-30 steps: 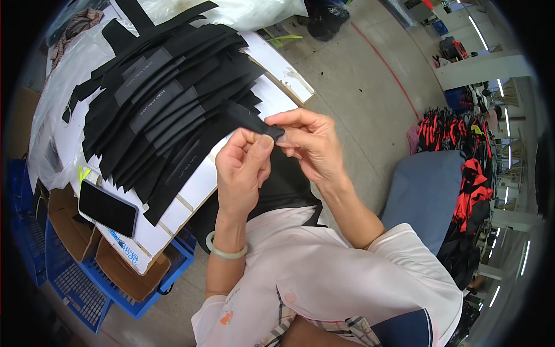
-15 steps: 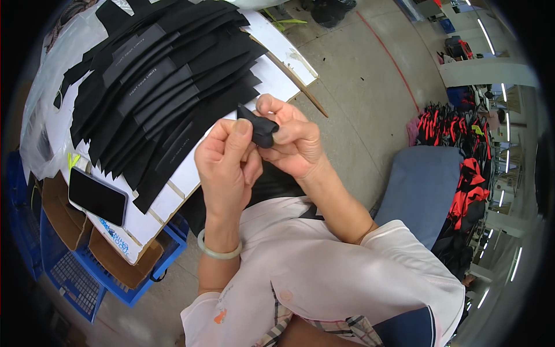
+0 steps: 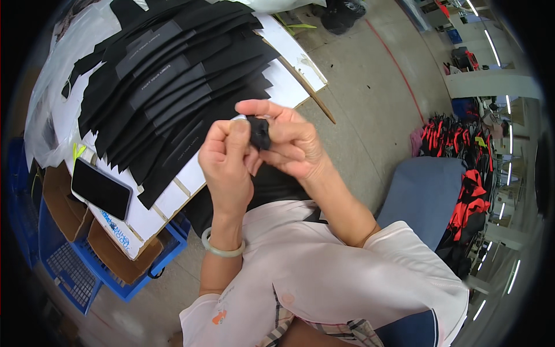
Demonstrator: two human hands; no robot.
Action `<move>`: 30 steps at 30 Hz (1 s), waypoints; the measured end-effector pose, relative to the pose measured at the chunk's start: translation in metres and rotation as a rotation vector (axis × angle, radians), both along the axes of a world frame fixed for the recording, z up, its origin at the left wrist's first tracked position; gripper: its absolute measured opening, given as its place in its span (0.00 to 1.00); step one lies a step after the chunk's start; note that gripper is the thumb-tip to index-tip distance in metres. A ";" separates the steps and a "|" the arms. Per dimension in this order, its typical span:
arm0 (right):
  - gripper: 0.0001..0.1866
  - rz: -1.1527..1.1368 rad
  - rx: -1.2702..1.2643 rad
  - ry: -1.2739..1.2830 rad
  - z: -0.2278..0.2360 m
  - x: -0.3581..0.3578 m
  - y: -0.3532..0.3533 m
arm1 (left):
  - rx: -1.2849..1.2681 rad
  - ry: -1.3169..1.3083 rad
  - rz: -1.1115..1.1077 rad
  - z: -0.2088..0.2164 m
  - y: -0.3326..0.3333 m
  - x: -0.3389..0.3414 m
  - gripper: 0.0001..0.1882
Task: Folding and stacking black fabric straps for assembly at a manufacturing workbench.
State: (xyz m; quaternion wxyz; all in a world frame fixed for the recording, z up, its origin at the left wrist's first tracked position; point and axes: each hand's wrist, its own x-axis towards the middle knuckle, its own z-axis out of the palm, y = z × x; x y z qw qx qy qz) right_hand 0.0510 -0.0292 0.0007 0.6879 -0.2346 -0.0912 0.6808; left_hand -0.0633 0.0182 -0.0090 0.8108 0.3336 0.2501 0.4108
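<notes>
A small bunched piece of black fabric (image 3: 260, 134) is held up between my two hands, just off the table's near right edge. My left hand (image 3: 226, 150) pinches its left side between thumb and fingers. On its right side, the fingers of my right hand (image 3: 293, 141) are closed on the fabric, with the index finger arched over the top. A small whitish bit shows beside my left thumb; I cannot make out what it is. Beyond my hands, overlapping black fabric pieces (image 3: 173, 87) with grey printed panels lie fanned out on the white table (image 3: 193, 180).
A dark-screened phone (image 3: 102, 188) lies at the table's left corner. Below stand a blue plastic crate (image 3: 130, 289) and cardboard boxes (image 3: 124, 257). A wooden strip (image 3: 309, 89) juts past the table edge. Clear plastic sheeting (image 3: 46, 98) drapes the far left. Red-and-black garments (image 3: 457, 144) hang at right.
The fabric's pointed end that stuck up is now folded in, and the piece looks more bunched. My right index finger has reached over toward my left thumb, where a whitish bit shows.
</notes>
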 end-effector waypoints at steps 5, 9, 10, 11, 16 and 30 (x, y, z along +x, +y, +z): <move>0.22 0.035 0.027 -0.235 0.003 0.013 0.006 | -0.096 -0.058 0.004 0.005 0.009 -0.002 0.09; 0.18 -0.036 -0.058 -0.502 0.010 0.019 -0.002 | 0.133 0.093 -0.003 0.006 0.009 -0.011 0.08; 0.17 -0.032 -0.067 -0.485 0.014 0.020 -0.002 | 0.211 0.134 -0.029 0.005 0.011 -0.016 0.09; 0.17 -0.030 -0.065 -0.483 0.015 0.021 -0.003 | 0.213 0.136 -0.027 0.004 0.012 -0.018 0.09; 0.17 -0.054 -0.078 -0.544 0.029 0.015 -0.001 | 0.342 0.203 -0.003 0.012 0.009 -0.021 0.08; 0.09 -0.144 -0.077 -1.029 0.057 -0.017 -0.026 | 0.374 0.559 0.313 -0.032 0.050 -0.038 0.07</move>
